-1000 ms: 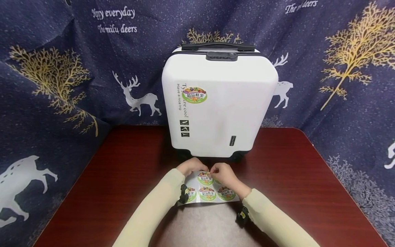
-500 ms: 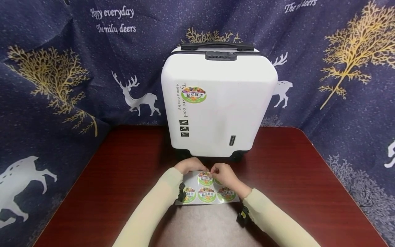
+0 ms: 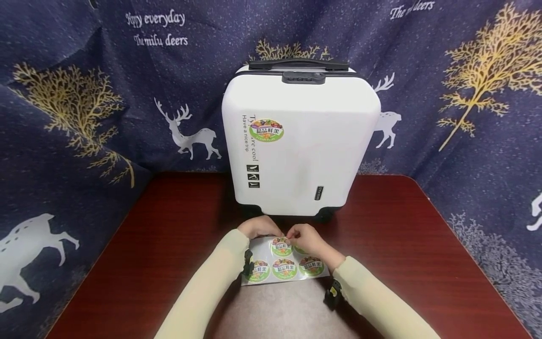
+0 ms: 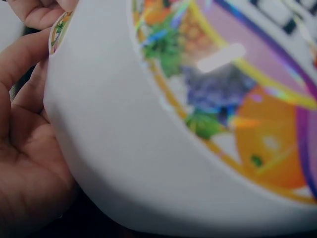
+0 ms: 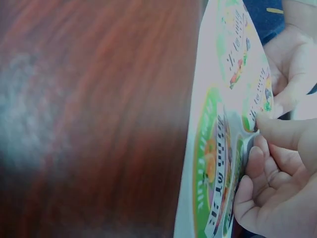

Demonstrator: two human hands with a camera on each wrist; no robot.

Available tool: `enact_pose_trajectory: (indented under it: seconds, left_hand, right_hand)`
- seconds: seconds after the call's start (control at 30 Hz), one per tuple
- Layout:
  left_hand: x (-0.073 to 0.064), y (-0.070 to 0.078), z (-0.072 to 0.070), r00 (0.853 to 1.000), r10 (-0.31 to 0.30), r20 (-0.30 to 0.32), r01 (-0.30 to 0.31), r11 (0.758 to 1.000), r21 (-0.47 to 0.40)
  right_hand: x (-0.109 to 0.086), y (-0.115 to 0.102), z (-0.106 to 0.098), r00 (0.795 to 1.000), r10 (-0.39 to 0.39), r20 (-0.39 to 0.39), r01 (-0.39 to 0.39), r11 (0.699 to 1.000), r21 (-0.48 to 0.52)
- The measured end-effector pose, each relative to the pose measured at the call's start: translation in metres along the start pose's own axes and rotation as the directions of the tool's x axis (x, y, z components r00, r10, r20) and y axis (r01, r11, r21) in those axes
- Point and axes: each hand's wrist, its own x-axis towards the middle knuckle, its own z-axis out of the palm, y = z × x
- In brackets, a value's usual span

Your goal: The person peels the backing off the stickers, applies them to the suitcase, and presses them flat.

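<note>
A white sheet of round fruit stickers (image 3: 261, 246) is held above the near part of the table, its back edge toward the suitcase. My left hand (image 3: 261, 226) grips that back edge, with the palm turned toward the sheet in the left wrist view. Beside it, my right hand (image 3: 308, 239) pinches with thumb and index finger at the rim of the back middle sticker (image 3: 281, 246). The right wrist view shows the thumb of the right hand (image 5: 282, 173) at a sticker's edge, where the sheet bends. Another sticker is partly hidden under the right hand.
A white suitcase (image 3: 296, 155) with a black handle (image 3: 298, 63) stands upright just behind the hands. One round fruit sticker (image 3: 267, 130) is on its upper left front. The dark red table (image 3: 402, 245) meets a blue deer-patterned cloth (image 3: 186, 84) behind.
My left hand has shifted slightly left, and the sheet's near left corner sits a little lower. The right hand stays at the same sticker, still pinching.
</note>
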Motion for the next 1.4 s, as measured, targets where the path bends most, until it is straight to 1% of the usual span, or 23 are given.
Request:
enact_pose_trajectory:
  seconds: [0.2, 0.33, 0.63, 0.8, 0.83, 0.93, 1.03, 1.1, 1.3, 1.4]
  left_hand:
    - [-0.0003, 0.0012, 0.0037, 1.0, -0.003, -0.024, 0.004, 1.0, 0.011]
    - [-0.0007, 0.0023, 0.0042, 0.999, -0.005, -0.035, 0.006, 1.0, 0.029]
    - [0.001, 0.0031, 0.003, 1.0, -0.016, -0.014, 0.016, 1.0, 0.023]
    - [0.0007, 0.003, 0.0025, 1.0, -0.018, 0.002, 0.018, 1.0, 0.022]
    - [0.0004, 0.0034, 0.0021, 1.0, -0.018, 0.005, 0.018, 1.0, 0.024]
    - [-0.0003, 0.0048, 0.0012, 1.0, -0.013, 0.003, 0.013, 0.999, 0.048]
    - [-0.0006, 0.0065, 0.0013, 1.0, -0.011, -0.001, 0.011, 0.996, 0.084]
    - [-0.0004, 0.0075, 0.0022, 1.0, -0.01, -0.007, 0.011, 0.994, 0.107]
    - [0.0016, 0.0094, 0.0063, 0.999, 0.013, -0.029, -0.009, 0.987, 0.158]
    - [0.0026, 0.009, 0.0069, 0.999, 0.017, -0.029, -0.011, 0.985, 0.172]
  right_hand:
    - [0.0017, 0.0042, -0.0004, 1.0, 0.017, 0.013, -0.018, 0.999, 0.042]
    - [0.0014, 0.0051, -0.0011, 0.999, 0.034, 0.021, -0.035, 0.998, 0.051]
    - [0.0022, 0.0056, -0.0024, 0.999, 0.034, 0.019, -0.035, 0.999, 0.033]
    - [0.0005, 0.0035, -0.0046, 0.999, 0.031, 0.041, -0.034, 0.997, 0.076]
    - [-0.0002, 0.0034, -0.0052, 0.999, 0.015, 0.045, -0.018, 0.997, 0.075]
    - [-0.0012, 0.0035, -0.0069, 0.999, -0.011, 0.052, 0.006, 0.997, 0.082]
    - [-0.0006, 0.0059, -0.0082, 0.998, -0.027, 0.065, 0.023, 0.998, 0.06]
    - [0.0007, 0.0077, -0.0086, 0.997, -0.017, 0.071, 0.013, 0.998, 0.054]
    - [0.0015, 0.0091, -0.0091, 0.998, -0.029, 0.058, 0.028, 0.999, 0.031]
    - [0.0008, 0.0073, -0.0092, 0.998, -0.032, 0.055, 0.03, 0.999, 0.036]
